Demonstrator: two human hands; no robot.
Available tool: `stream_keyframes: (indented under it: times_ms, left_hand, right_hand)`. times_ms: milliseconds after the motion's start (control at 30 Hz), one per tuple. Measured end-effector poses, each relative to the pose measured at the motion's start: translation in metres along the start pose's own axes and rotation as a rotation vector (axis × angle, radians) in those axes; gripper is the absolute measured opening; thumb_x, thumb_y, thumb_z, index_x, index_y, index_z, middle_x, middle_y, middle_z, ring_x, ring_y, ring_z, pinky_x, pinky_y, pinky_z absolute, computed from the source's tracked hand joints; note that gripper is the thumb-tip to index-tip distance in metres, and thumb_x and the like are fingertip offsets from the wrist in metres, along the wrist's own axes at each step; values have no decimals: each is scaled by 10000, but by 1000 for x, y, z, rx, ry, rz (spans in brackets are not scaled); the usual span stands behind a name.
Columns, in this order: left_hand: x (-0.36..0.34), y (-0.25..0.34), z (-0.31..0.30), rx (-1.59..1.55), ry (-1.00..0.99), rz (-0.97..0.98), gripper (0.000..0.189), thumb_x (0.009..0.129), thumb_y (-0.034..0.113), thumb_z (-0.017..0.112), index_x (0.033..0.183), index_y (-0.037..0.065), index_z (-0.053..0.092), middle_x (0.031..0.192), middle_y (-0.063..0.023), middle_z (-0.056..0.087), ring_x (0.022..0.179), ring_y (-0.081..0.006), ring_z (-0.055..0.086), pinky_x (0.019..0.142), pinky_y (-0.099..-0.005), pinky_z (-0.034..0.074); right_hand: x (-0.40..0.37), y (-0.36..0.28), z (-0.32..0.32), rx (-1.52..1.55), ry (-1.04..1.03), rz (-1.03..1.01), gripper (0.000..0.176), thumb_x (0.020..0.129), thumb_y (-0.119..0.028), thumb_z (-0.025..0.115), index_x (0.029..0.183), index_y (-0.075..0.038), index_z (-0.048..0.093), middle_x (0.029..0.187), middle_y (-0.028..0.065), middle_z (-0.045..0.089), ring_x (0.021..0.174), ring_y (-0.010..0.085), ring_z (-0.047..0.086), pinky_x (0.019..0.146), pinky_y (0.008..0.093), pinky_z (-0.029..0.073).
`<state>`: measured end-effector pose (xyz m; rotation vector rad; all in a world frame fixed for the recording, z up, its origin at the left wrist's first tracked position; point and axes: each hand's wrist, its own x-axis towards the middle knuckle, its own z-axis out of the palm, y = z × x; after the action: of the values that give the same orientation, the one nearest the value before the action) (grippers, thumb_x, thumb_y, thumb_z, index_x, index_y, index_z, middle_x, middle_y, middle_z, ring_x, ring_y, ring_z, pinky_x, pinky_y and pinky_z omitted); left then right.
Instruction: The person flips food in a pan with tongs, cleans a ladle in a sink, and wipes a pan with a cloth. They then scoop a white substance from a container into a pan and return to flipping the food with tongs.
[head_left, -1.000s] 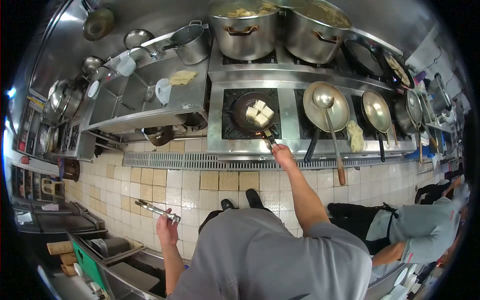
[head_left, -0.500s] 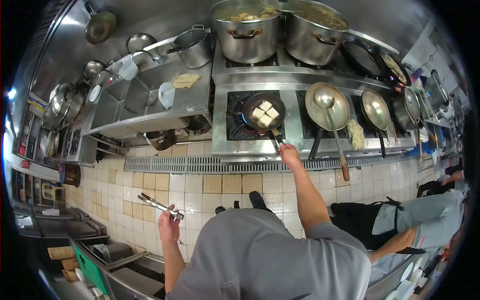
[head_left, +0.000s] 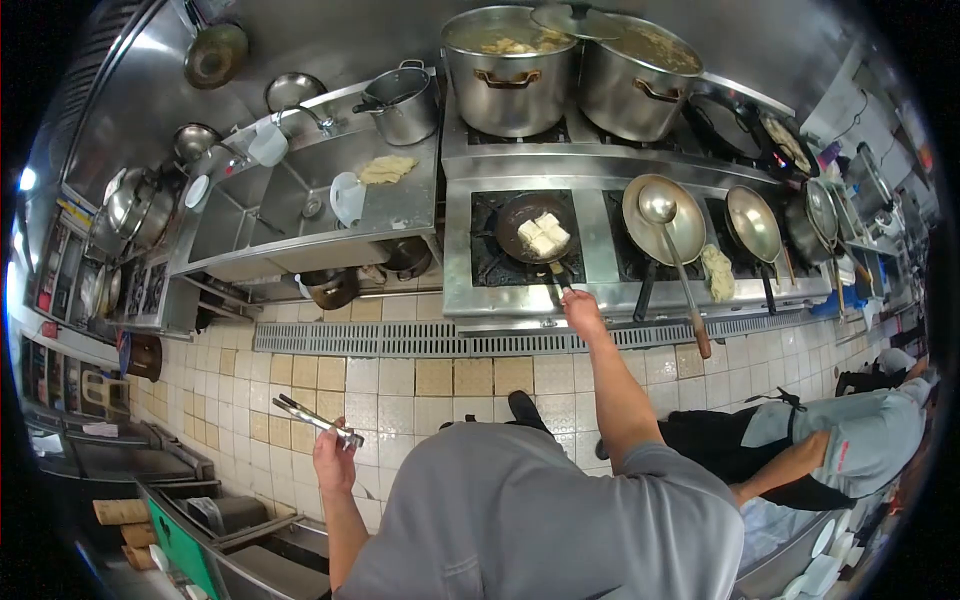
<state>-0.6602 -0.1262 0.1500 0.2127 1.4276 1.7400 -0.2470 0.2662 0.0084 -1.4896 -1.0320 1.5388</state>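
- Head view; clock directions taken from the frying pan, 12 being the top edge.
- Frying pan: dark, round, over the gas burner at upper centre; whether it touches the grate, cannot tell. Contents: several white blocks in the pan's 3 to 5 o'clock part.
- Right grip: at 5 o'clock, fingers wrapped round the frying pan's handle.
- Left grip: between 7 and 8 o'clock, fingers closed on steel tongs, held over the floor, well apart from the pan.
- Left stockpot: at 12 o'clock, rear shelf of the range. Contents: liquid with pale pieces.
- Right stockpot: at 1 o'clock. Contents: cloudy liquid with pieces; a lid lies partly across its mouth.
- Wok: pale metal, at 3 o'clock. Contents: bowl of a ladle, whose wooden handle reaches past the range's front edge.
- Steel pot: between 10 and 11 o'clock, on the sink worktop; contents cannot be told.
- Changed since half a second ago: white blocks, then spaced apart, now bunched together toward the pan's right side.
- Unchanged: both grips' holds.
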Motion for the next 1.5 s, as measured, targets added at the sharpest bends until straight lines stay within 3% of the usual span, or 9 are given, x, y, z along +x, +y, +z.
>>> stream_keyframes:
  times_ms: [467, 500, 600, 767, 933, 1000, 1067, 1200, 1500]
  left_hand:
    - [5, -16, 12, 5, -75, -99, 236, 939, 166, 594, 1082, -22, 599, 986, -93, 627, 796, -155, 583, 758, -358, 517]
    - [8, -20, 12, 23, -93, -111, 255, 941, 163, 592, 1110, -28, 607, 1009, -85, 632, 817, -147, 591, 762, -350, 520]
    - [9, -14, 53, 234, -99, -122, 292, 938, 154, 593, 1160, -35, 603, 1041, -82, 637, 871, -143, 595, 785, -338, 519]
    - [36, -33, 133, 361, -534, -82, 318, 923, 84, 550, 1219, -25, 592, 1205, -99, 599, 1106, -185, 566, 921, -328, 477]
    - [58, -40, 173, 573, -656, 202, 282, 910, 87, 585, 1175, -6, 614, 1222, -62, 590, 1100, -167, 570, 933, -320, 453]
    - [57, -32, 180, 632, -629, 259, 257, 930, 102, 564, 1162, 2, 614, 1239, -60, 582, 1116, -161, 556, 937, -340, 446]
    - [58, -21, 187, 150, -540, -257, 215, 951, 151, 578, 1122, 27, 620, 1201, -41, 598, 1063, -136, 564, 883, -321, 455]
    - [62, -28, 191, 222, -574, -292, 225, 966, 228, 590, 1104, 54, 624, 1117, -12, 622, 969, -112, 566, 814, -294, 462]
    - [65, -43, 231, 333, -561, -269, 403, 947, 274, 622, 1294, 78, 569, 1049, 5, 617, 897, -96, 565, 767, -258, 467]
  right_hand:
    - [-4, -4, 12, -277, -16, 65, 302, 941, -322, 597, 894, -25, 621, 615, 54, 569, 581, 150, 570, 539, 296, 447]
    - [-24, -13, 18, -759, 332, -302, 247, 941, -283, 611, 931, -37, 597, 776, 45, 591, 699, 167, 584, 634, 305, 499]
    - [-91, -79, 45, -552, 269, -496, 250, 917, -276, 634, 982, -38, 588, 879, 126, 657, 858, 197, 635, 759, 324, 504]
    - [-183, -84, 141, 126, -1009, 200, 435, 1002, -346, 513, 1354, -117, 398, 870, 21, 555, 844, 137, 577, 798, 314, 510]
    - [-191, -59, 172, 97, -750, 149, 437, 1030, -350, 436, 1375, -83, 410, 830, 14, 538, 642, 97, 504, 596, 251, 467]
    - [-185, -50, 180, -201, -387, -312, 384, 1033, -344, 421, 1233, -42, 551, 752, -3, 527, 597, 94, 476, 544, 249, 425]
    - [-181, -56, 174, -257, -424, -268, 368, 1032, -341, 422, 1124, -29, 593, 722, -4, 531, 590, 100, 474, 548, 262, 423]
    - [-191, -70, 173, -373, -213, -293, 485, 1021, -361, 407, 807, 23, 612, 590, 104, 542, 615, 178, 554, 568, 386, 427]
    - [-152, -123, 102, -302, -293, -294, 311, 958, -263, 583, 1155, -22, 598, 936, 108, 646, 735, 148, 592, 671, 320, 513]
